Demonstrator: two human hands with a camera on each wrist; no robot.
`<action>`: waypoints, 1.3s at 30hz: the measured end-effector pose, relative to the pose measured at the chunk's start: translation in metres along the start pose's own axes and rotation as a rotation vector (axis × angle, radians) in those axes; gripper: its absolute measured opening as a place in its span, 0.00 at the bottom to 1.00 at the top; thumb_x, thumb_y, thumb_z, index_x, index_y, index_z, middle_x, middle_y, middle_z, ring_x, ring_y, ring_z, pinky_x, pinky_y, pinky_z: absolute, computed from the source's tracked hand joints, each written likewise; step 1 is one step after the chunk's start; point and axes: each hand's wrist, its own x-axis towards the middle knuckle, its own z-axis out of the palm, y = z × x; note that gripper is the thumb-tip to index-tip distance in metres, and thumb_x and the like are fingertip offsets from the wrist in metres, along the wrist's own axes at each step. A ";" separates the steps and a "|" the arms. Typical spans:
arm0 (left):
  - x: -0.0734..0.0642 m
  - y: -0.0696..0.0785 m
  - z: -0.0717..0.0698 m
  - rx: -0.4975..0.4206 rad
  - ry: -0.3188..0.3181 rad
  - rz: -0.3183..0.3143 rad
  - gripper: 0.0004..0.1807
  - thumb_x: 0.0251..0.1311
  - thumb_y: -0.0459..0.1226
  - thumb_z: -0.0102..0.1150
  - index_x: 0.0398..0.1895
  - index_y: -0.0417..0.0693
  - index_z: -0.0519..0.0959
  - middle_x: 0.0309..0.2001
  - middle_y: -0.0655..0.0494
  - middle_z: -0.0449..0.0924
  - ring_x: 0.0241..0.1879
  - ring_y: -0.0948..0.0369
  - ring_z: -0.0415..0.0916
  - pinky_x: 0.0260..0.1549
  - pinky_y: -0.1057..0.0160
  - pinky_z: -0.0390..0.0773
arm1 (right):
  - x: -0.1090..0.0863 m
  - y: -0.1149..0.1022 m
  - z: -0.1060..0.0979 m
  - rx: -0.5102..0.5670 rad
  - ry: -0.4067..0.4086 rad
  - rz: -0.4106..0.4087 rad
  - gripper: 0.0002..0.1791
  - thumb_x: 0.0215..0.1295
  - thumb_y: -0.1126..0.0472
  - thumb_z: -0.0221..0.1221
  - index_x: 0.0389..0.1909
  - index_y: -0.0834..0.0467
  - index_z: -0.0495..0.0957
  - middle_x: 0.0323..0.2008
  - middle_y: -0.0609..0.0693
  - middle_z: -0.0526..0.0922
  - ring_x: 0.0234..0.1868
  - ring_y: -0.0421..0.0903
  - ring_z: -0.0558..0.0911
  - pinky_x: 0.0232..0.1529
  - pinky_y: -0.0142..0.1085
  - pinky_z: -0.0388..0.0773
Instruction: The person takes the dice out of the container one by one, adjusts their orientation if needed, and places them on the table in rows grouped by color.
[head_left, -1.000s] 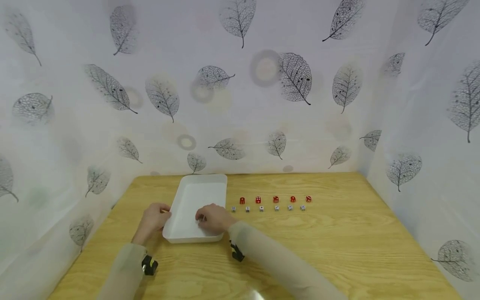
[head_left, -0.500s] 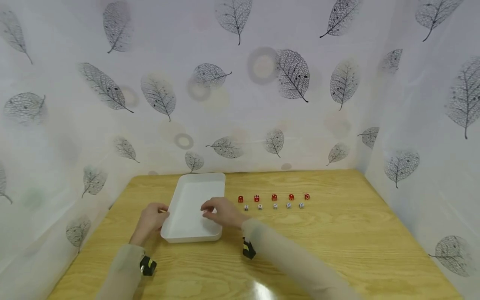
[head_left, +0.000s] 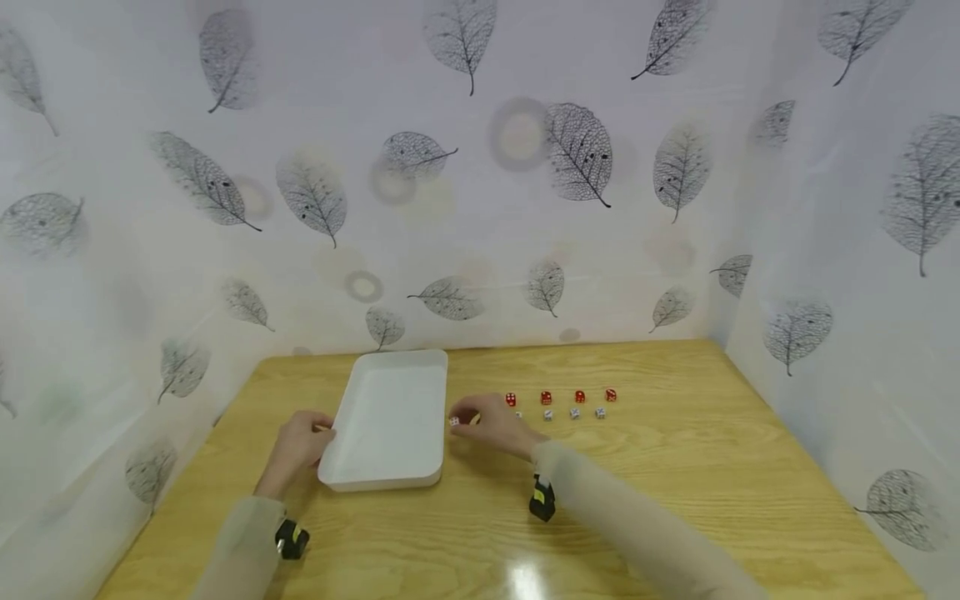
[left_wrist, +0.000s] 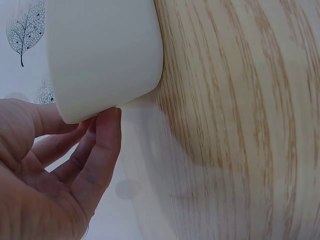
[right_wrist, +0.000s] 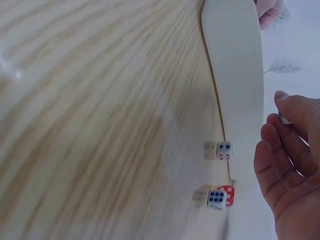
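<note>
My left hand (head_left: 297, 450) grips the left side of a white rectangular tray (head_left: 382, 482). In the left wrist view, the thumb and fingers (left_wrist: 107, 142) pinch the wall of the tray (left_wrist: 107, 55). Just past the right rim, my right hand (head_left: 495, 425) pinches a white die (head_left: 454, 422) between thumb and forefinger. The right wrist view shows only a sliver of this die (right_wrist: 285, 119), the rest covered by the fingers. To the right lie a row of red dice (head_left: 546, 397) and a nearer row of white dice (head_left: 575, 413); my right hand hides their left ends.
The dice and tray sit on a wood-grain table (head_left: 637, 500). A pale curtain (head_left: 465, 208) with a leaf print surrounds its back and sides. In the right wrist view, two white dice (right_wrist: 224, 150) and a red die (right_wrist: 230, 194) stand near the tray wall.
My right hand has come up out of the tray and moved right over its rim, carrying the white die. My left hand stays on the tray's left side.
</note>
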 end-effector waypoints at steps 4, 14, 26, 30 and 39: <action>0.000 -0.002 0.001 -0.012 -0.012 -0.015 0.18 0.65 0.33 0.50 0.52 0.28 0.76 0.41 0.36 0.81 0.29 0.57 0.78 0.23 0.61 0.79 | -0.010 0.007 -0.007 -0.010 0.000 0.016 0.10 0.64 0.61 0.64 0.44 0.60 0.84 0.38 0.45 0.85 0.41 0.39 0.81 0.44 0.34 0.79; 0.003 0.000 0.000 0.001 -0.018 -0.050 0.18 0.65 0.33 0.50 0.53 0.28 0.76 0.41 0.36 0.80 0.31 0.56 0.78 0.24 0.61 0.80 | -0.039 0.028 -0.037 -0.042 0.029 0.086 0.13 0.65 0.61 0.62 0.49 0.59 0.83 0.43 0.48 0.85 0.43 0.42 0.82 0.45 0.35 0.80; 0.002 0.002 0.001 -0.016 -0.015 -0.060 0.18 0.65 0.32 0.49 0.53 0.27 0.75 0.39 0.37 0.80 0.30 0.57 0.77 0.23 0.62 0.78 | -0.069 0.058 -0.081 -0.074 0.098 0.222 0.13 0.64 0.59 0.63 0.49 0.58 0.83 0.41 0.47 0.86 0.43 0.43 0.82 0.43 0.41 0.80; 0.004 0.001 0.001 -0.023 -0.014 -0.057 0.18 0.65 0.32 0.49 0.53 0.27 0.75 0.40 0.36 0.80 0.30 0.56 0.78 0.24 0.62 0.79 | -0.076 0.064 -0.094 -0.076 0.117 0.276 0.14 0.63 0.59 0.64 0.48 0.58 0.83 0.42 0.47 0.86 0.43 0.44 0.82 0.45 0.42 0.79; 0.003 0.003 0.001 -0.015 -0.022 -0.075 0.18 0.66 0.31 0.49 0.54 0.27 0.74 0.43 0.33 0.78 0.32 0.54 0.79 0.25 0.61 0.81 | -0.094 0.078 -0.124 -0.140 0.107 0.308 0.13 0.62 0.60 0.65 0.46 0.60 0.83 0.41 0.50 0.86 0.43 0.46 0.82 0.46 0.43 0.79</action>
